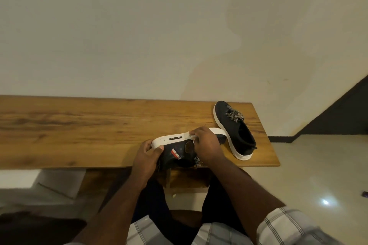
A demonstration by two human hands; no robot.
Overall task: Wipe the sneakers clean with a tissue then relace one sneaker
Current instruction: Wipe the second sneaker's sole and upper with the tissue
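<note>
A long wooden bench [79,125] stood against a pale wall [139,26]. Near its right end a dark sneaker [235,131] sat upright, laces loose. At the front edge a second sneaker [179,145] lay tipped on its side, white sole up. The left hand [148,157] gripped its heel, and the right hand [207,141] pinched a white tissue [192,137] against the sole, hiding the sneaker's middle.

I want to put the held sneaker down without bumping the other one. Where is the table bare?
The wooden table is bare all along its left stretch, from the left hand to the frame edge. The right end is crowded: the second sneaker lies there, close beside the right hand.
</note>
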